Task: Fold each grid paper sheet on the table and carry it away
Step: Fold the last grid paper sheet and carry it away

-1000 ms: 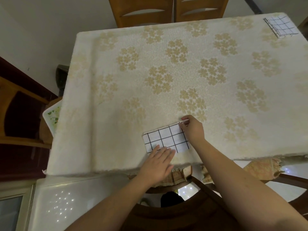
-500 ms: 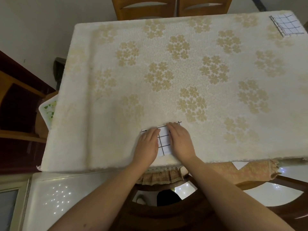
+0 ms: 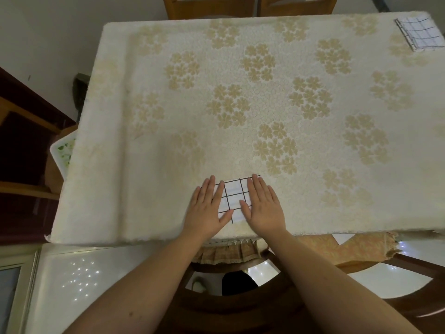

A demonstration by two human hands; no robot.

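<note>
Both hands lie flat on a folded grid paper sheet (image 3: 233, 201) near the table's near edge, palms down. The left hand (image 3: 207, 208) has its fingers (image 3: 209, 189) straight and close together, pointing away from the person, with the thumb spread out to the right so that its tip rests on the paper's lower part. The right hand (image 3: 262, 206) mirrors it: fingers straight and held together, thumb spread to the left onto the sheet. Neither hand curls round or pinches anything; they press down with open palms. The sheet shows only between the two hands, a white strip crossed by dark lines, its far edge level with the fingertips and its near edge just below the thumbs; its left and right ends are hidden under the palms. Beyond the fingertips the tablecloth (image 3: 240, 97), cream with pale gold flower clusters, stretches away. Far off to the right of the right hand's fingers, at the table's far right corner, lies a second grid paper piece (image 3: 420, 32), folded, well apart from both hands. Past the far edge, straight ahead of the fingers, two wooden chair backs (image 3: 209, 7) stand side by side. Behind the wrists, below the table's near edge, a fringed cloth (image 3: 228, 251) hangs down.
</note>
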